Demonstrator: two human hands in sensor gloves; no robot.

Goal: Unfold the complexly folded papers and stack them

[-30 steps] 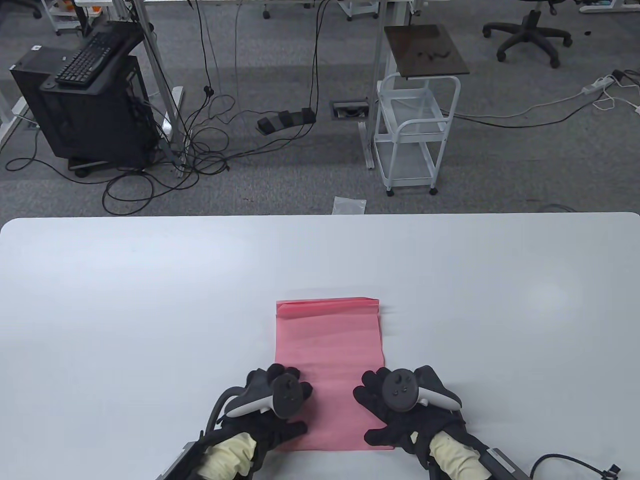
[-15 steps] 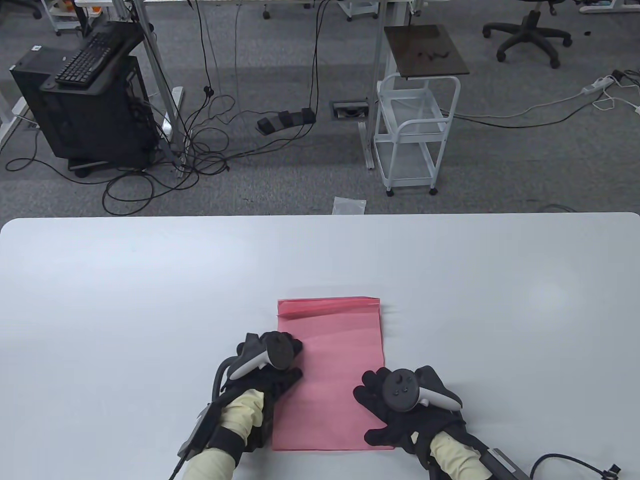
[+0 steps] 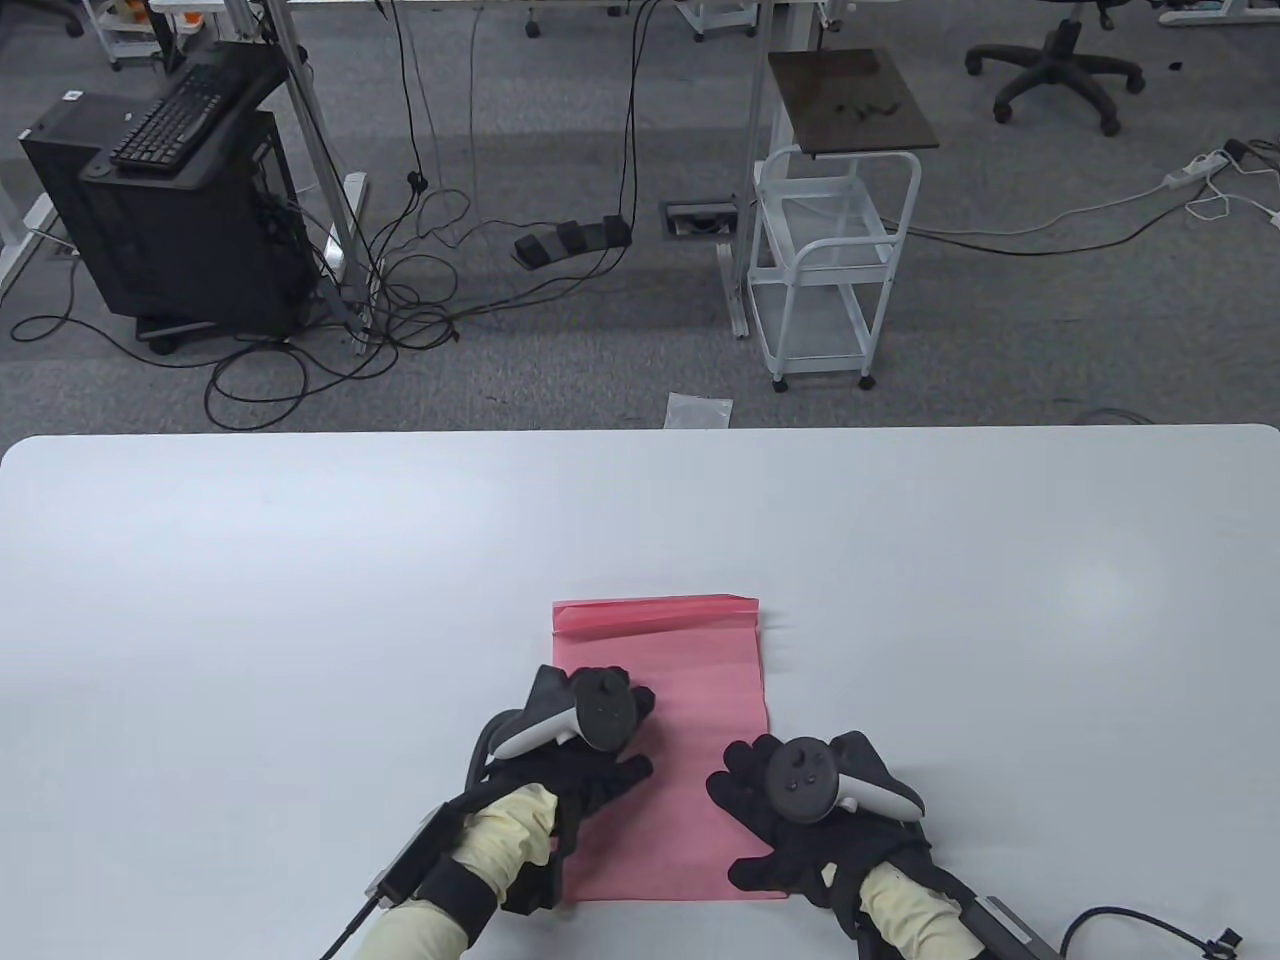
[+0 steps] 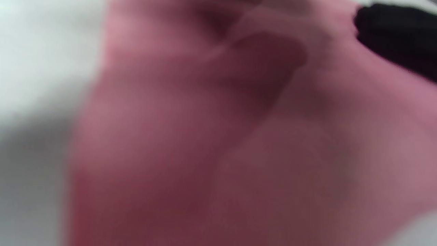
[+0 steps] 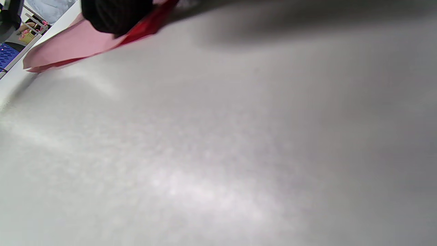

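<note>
- One pink paper [image 3: 690,690] lay near the desk's [image 3: 300,600] front edge in the table view, mostly unfolded, its far strip not yet opened; no stack showed. Our left hand [image 3: 580,745] and right hand [image 3: 800,800] pressed it, fingers spread.
- Left wrist view: blurred pink paper [image 4: 218,153] only; we could not tell the fingers' state.
- Right wrist view: a black fingertip [image 5: 116,13] rested on the paper's edge; grey carpet, cables and a white cart [image 3: 835,270] lay beyond the desk.

The paper [image 3: 690,690] is thin pink sheet, matt, smooth apart from a creased fold band along its far edge. The table [image 3: 300,600] top is a smooth white laminate-like surface with a soft sheen; the right wrist view shows a fine grain in it. Both the left hand [image 3: 570,770] and the right hand [image 3: 800,810] wear black knitted cloth gloves, matt. The trackers [image 3: 805,780] are hard plastic, dark grey and white, semi-gloss. The sleeves [image 3: 900,910] are pale yellow cloth.
</note>
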